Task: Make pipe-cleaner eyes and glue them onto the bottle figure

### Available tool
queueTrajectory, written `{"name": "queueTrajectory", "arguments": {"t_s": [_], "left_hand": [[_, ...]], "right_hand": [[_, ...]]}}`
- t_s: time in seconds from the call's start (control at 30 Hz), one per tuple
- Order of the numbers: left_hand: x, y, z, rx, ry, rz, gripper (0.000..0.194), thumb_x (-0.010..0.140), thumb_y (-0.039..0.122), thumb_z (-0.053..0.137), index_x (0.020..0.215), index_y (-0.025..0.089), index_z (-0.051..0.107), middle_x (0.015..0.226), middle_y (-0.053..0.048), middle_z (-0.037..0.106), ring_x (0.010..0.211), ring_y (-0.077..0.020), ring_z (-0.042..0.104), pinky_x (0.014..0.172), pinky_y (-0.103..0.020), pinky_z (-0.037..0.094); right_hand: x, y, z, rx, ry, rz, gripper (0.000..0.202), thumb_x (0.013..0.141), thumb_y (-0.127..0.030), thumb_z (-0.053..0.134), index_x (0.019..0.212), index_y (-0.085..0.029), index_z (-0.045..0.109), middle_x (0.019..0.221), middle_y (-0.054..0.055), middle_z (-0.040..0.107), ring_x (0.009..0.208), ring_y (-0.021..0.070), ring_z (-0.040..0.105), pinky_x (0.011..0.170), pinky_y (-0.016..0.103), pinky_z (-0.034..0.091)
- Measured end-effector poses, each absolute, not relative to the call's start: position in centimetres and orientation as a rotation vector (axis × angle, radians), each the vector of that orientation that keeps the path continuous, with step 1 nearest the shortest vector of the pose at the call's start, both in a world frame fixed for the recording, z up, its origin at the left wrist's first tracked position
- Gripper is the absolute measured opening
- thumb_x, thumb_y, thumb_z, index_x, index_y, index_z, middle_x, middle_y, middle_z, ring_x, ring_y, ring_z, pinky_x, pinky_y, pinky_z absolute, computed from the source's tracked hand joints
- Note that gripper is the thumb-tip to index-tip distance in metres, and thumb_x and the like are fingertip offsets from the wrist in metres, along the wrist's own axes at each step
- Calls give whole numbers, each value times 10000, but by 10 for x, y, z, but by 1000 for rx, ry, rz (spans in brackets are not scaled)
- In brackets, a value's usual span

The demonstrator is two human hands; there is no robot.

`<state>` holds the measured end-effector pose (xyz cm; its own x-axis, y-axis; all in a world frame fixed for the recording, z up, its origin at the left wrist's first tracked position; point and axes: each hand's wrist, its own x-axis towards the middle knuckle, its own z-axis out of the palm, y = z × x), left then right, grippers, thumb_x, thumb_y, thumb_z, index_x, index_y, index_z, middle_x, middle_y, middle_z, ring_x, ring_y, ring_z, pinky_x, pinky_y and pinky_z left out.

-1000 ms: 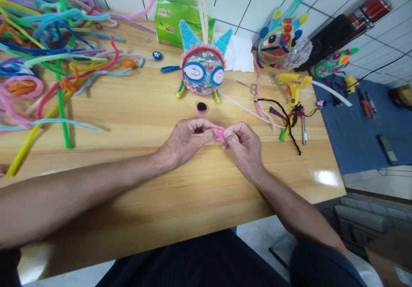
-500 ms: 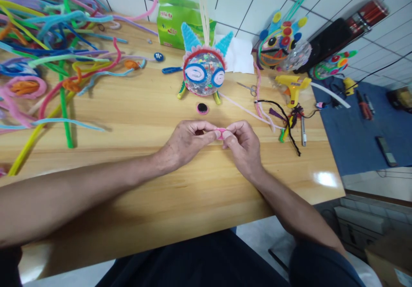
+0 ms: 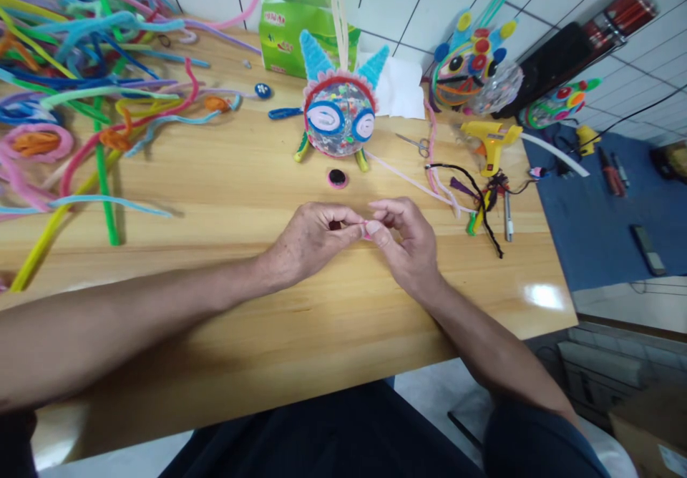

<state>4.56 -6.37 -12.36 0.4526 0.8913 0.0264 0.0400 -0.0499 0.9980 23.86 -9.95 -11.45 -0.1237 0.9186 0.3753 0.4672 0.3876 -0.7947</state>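
Between my two hands is a small pink piece (image 3: pixel 368 231), mostly covered by the fingers. My left hand (image 3: pixel 316 238) pinches it from the left with thumb and forefinger. On the right, the thumb of my right hand (image 3: pixel 405 238) presses against it, with the other fingers curled above. Just beyond the hands lies a black disc with a pink rim (image 3: pixel 338 178). Farther back stands a clear round ornament (image 3: pixel 343 131) with blue-rimmed eyes, light blue horns, a red and pink band, and yellow-green feet.
Tangled fuzzy craft stems (image 3: pixel 101 99) cover the left side. Behind the ornament stands a green tissue pack (image 3: pixel 293 34). To the right are small scissors (image 3: pixel 416 143), a yellow glue gun (image 3: pixel 491 142), a black braided cord (image 3: pixel 477 199), a pen (image 3: pixel 508 217) and another decorated ornament (image 3: pixel 466 70).
My right fingers have lifted and loosened from the pink piece, while the thumb stays on it. Less of the piece shows now. My left hand keeps its pinch.
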Motion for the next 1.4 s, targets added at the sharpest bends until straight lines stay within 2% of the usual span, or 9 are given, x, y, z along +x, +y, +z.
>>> {"name": "queueTrajectory", "arguments": {"t_s": [0.1,0.2,0.33,0.6,1.07,1.4], "left_hand": [[44,-64,-123,1486,866,836,212,924,356,742,837,184,832,804,-18,819,689,-139,695,653,-239,520],[43,-63,-122,1514,883,821,210,919,339,736,807,182,821,736,-6,782,630,-127,648,599,-236,477],[44,-64,-122,1534,894,850,187,921,329,740,828,194,828,753,-3,794,655,-134,666,619,-240,492],[44,-67,-119,1669,868,939,132,914,179,719,827,198,816,778,3,805,677,-116,684,657,-229,489],[45,-69,-120,1805,934,968,112,936,197,714,869,203,804,766,-6,778,641,-112,627,648,-246,471],[44,-70,-119,1807,911,1006,135,956,238,706,867,203,801,756,-14,773,635,-117,628,643,-255,480]], "right_hand": [[239,-97,-109,-1171,-1897,481,94,1011,-285,641,1061,-296,719,938,11,707,877,188,648,804,387,543],[240,-97,-107,-1186,-1925,476,89,1011,-283,629,996,-303,714,914,15,712,861,199,637,809,405,539],[241,-98,-107,-1210,-1897,546,69,999,-275,639,959,-283,694,883,7,710,801,181,626,764,379,531],[242,-99,-107,-1227,-1843,664,78,1003,-242,648,930,-252,675,855,-10,689,779,149,624,729,325,510],[238,-104,-113,-1334,-1758,742,127,1041,-344,608,956,-253,628,889,-2,680,798,156,627,792,351,531],[237,-104,-107,-1328,-1803,620,116,1023,-320,616,930,-257,647,870,7,706,789,162,633,767,346,542]]}}
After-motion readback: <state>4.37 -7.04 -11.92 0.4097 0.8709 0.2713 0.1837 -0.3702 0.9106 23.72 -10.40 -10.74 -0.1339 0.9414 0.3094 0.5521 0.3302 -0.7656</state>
